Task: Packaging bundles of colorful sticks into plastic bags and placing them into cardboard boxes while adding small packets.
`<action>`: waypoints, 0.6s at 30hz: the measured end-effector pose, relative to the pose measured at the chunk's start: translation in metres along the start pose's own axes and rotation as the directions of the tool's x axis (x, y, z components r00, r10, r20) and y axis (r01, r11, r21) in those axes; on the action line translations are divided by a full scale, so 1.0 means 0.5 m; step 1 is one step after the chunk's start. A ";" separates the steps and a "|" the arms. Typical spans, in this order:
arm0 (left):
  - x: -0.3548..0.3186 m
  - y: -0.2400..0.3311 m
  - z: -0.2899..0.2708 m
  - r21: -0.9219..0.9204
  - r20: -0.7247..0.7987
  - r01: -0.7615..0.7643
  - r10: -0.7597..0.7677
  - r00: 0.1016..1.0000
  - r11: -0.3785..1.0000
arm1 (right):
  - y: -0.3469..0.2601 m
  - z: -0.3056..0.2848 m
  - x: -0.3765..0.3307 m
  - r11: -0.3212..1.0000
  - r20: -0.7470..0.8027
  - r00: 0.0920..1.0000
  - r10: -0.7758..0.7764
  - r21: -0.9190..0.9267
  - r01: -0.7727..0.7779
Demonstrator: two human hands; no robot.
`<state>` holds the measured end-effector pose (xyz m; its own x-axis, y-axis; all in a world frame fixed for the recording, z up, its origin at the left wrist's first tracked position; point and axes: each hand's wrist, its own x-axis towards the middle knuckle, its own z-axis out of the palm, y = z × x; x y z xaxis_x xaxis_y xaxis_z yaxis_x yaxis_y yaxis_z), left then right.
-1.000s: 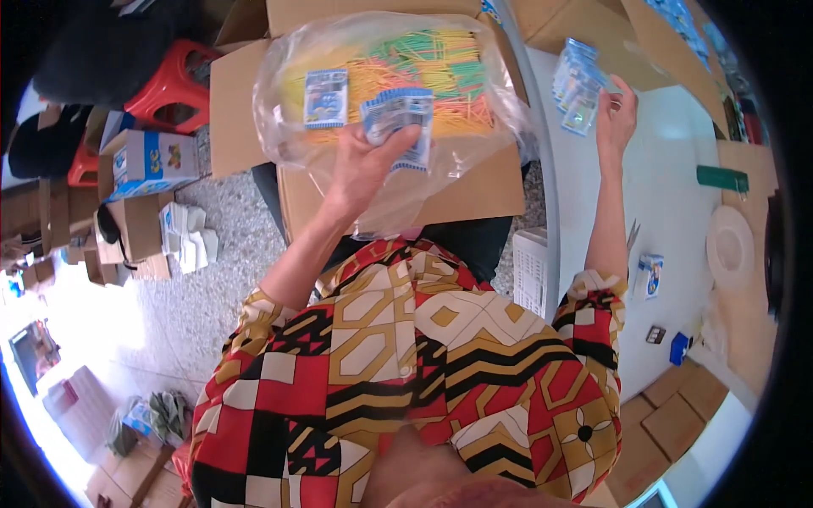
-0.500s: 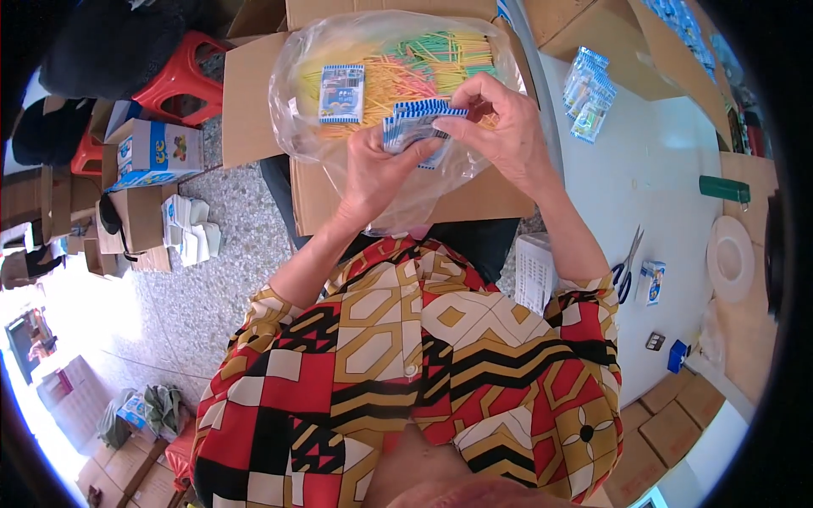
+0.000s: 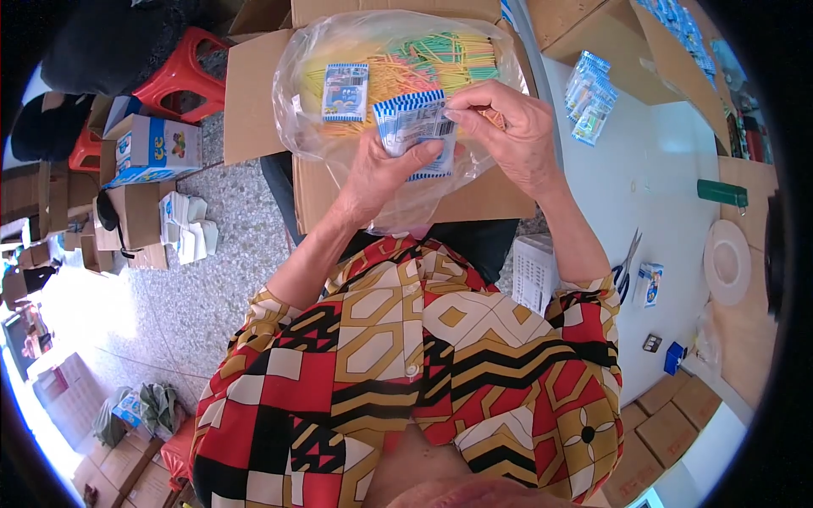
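Head view, left hand (image 3: 383, 165): grasping blue-white packets (image 3: 406, 127);
right hand (image 3: 521, 140): pinching their edge;
carton (image 3: 491, 199): beneath fingers;
white table (image 3: 610, 195): right of fingers;
speckled floor (image 3: 233, 229): left of fingers

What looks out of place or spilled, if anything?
Nothing visibly spilled or damaged. Slightly odd: one blue-and-white packet lies loose on the coloured sticks, separate from the held packets in the left hand. A similar pack sits alone by the scissors, away from the overlapping packets.

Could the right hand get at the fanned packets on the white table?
Likely yes: the fanned packets lie in the open near the right hand, though it is at the held packets.
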<state>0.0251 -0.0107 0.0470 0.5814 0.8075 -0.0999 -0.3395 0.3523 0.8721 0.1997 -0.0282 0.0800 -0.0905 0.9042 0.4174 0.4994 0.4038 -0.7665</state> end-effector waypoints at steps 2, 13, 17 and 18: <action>-0.001 0.000 -0.002 0.003 -0.010 0.016 -0.016 1.000 1.000 | 0.003 0.001 -0.001 1.000 0.008 1.000 0.002 0.008 -0.002; 0.010 -0.035 -0.026 0.189 -0.109 -0.130 0.152 0.982 0.973 | 0.005 0.003 -0.008 0.971 0.112 0.966 0.231 0.040 -0.237; 0.008 -0.035 -0.022 0.260 -0.120 -0.162 0.199 0.973 0.952 | -0.005 0.003 -0.011 0.955 0.134 0.947 0.291 -0.101 -0.279; 0.006 -0.034 -0.022 0.244 -0.138 -0.150 0.188 0.973 0.958 | -0.009 0.002 -0.010 0.952 0.138 0.949 0.283 -0.158 -0.261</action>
<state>0.0246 -0.0094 0.0266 0.3998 0.9166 0.0004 -0.2317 0.1007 0.9676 0.1970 -0.0342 0.0809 -0.0636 0.9917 0.1120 0.6351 0.1268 -0.7620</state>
